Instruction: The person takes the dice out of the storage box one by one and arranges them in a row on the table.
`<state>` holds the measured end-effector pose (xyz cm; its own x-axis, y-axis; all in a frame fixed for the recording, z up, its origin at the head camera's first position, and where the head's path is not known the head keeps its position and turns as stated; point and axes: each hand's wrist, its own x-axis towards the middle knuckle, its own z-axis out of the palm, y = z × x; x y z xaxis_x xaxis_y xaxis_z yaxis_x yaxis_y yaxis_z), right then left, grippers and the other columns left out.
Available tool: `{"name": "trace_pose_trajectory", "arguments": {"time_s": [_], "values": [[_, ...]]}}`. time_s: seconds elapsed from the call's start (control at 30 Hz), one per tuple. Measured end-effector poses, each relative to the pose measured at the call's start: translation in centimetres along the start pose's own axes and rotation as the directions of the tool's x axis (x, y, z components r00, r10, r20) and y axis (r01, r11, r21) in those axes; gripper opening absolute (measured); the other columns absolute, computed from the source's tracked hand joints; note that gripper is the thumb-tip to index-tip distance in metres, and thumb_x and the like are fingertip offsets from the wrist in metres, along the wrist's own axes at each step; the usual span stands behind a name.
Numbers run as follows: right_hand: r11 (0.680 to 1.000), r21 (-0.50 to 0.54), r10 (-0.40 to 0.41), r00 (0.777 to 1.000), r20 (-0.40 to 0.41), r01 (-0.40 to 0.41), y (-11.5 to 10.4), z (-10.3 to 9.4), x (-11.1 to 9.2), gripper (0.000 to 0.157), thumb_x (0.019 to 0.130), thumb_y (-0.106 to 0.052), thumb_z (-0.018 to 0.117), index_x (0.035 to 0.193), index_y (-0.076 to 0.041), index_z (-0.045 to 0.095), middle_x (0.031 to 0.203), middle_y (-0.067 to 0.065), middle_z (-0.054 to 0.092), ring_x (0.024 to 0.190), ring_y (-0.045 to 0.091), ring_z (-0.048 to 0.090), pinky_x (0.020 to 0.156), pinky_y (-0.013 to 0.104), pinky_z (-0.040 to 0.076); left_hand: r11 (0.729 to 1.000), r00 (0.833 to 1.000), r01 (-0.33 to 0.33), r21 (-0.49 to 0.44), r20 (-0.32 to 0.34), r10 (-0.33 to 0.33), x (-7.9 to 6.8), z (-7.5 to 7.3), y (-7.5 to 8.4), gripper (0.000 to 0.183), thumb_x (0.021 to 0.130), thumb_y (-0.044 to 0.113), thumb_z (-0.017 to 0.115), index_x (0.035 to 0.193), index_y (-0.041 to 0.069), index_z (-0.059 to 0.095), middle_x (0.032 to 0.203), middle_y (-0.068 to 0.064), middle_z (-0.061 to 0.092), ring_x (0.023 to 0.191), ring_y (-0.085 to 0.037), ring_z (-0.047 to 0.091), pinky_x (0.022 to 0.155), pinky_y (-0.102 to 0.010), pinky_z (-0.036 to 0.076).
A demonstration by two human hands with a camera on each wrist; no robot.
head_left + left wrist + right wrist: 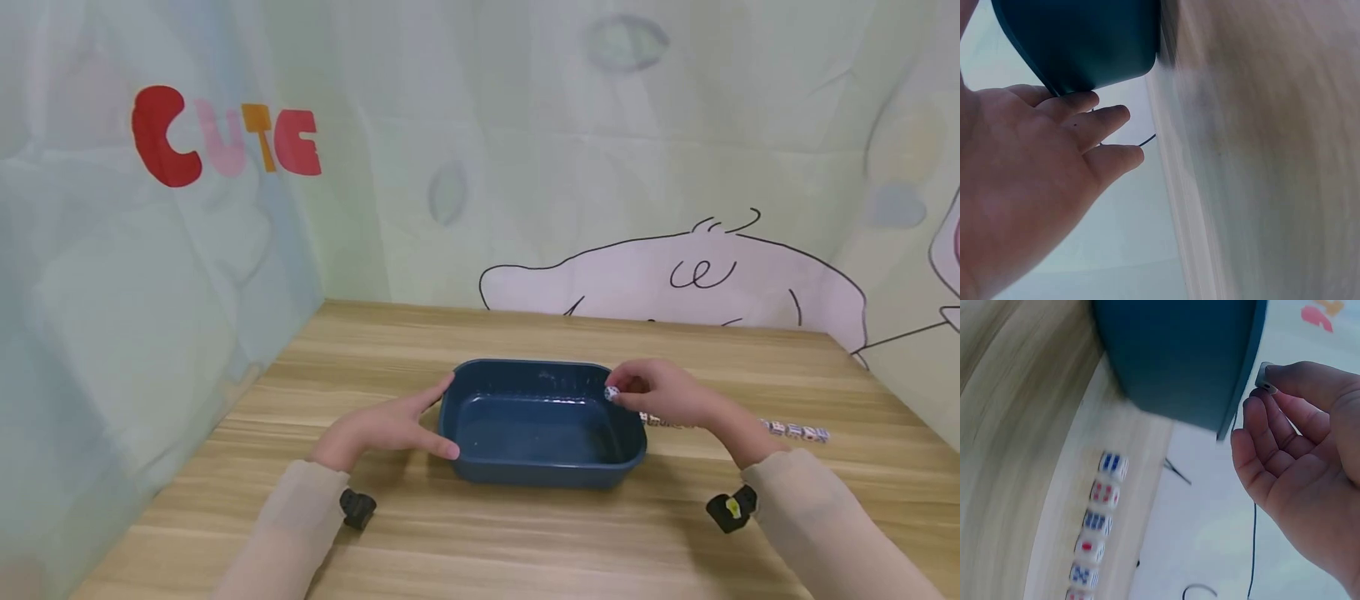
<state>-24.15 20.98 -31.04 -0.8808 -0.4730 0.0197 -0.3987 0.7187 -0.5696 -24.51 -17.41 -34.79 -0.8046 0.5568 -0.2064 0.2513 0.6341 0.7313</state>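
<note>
A dark blue rectangular dish (543,475) stands in the middle of the wooden table, its visible inside bare. My left hand (397,425) rests against the dish's left end, thumb at the near corner and fingers along the far side. In the left wrist view those fingers (1107,122) touch the rim fairly straight. Over the dish's right rim, my right hand (667,392) pinches a white die (612,392) between thumb and fingertips. The right wrist view shows that die (1265,378) just beyond the rim. Below it runs a row of dice (1096,522) with red and blue pips.
The row of dice (795,430) stretches right of the dish, partly hidden behind my right forearm. Printed curtain (450,233) closes off the table's back and left side. Each wrist wears a black device (731,508). Wooden table surface (525,542) lies in front of the dish.
</note>
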Motion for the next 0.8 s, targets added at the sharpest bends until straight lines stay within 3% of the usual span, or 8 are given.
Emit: {"name": "trace_pose_trajectory", "arguments": {"time_s": [0.53,0.8], "values": [[0.993,-0.078,0.08,0.991,-0.104,-0.088,4.0,-3.2,-4.3,0.024,0.093,-0.016,0.064,0.11,0.001,0.065,0.094,0.005,0.067,0.082,0.015,0.057,0.069,0.026,0.051,1.0,1.0,0.028,0.004,-0.006,-0.028,-0.3,-0.1,-0.3,0.114,0.075,0.047,0.079,0.157,0.017,0.005,0.161,-0.011,0.011,0.147,-0.034,0.013,0.114,-0.059,0.019],[0.971,-0.15,0.16,0.972,-0.171,-0.186,7.9,-5.2,-6.8,0.024,0.093,-0.014,0.063,0.108,0.005,0.064,0.095,0.006,0.066,0.084,0.012,0.057,0.067,0.026,0.05,1.0,1.0,0.022,-0.005,-0.002,-0.022,-0.7,-0.3,-0.5,0.114,0.076,0.046,0.078,0.157,0.018,0.003,0.161,-0.012,0.01,0.147,-0.035,0.011,0.114,-0.059,0.017]]}}
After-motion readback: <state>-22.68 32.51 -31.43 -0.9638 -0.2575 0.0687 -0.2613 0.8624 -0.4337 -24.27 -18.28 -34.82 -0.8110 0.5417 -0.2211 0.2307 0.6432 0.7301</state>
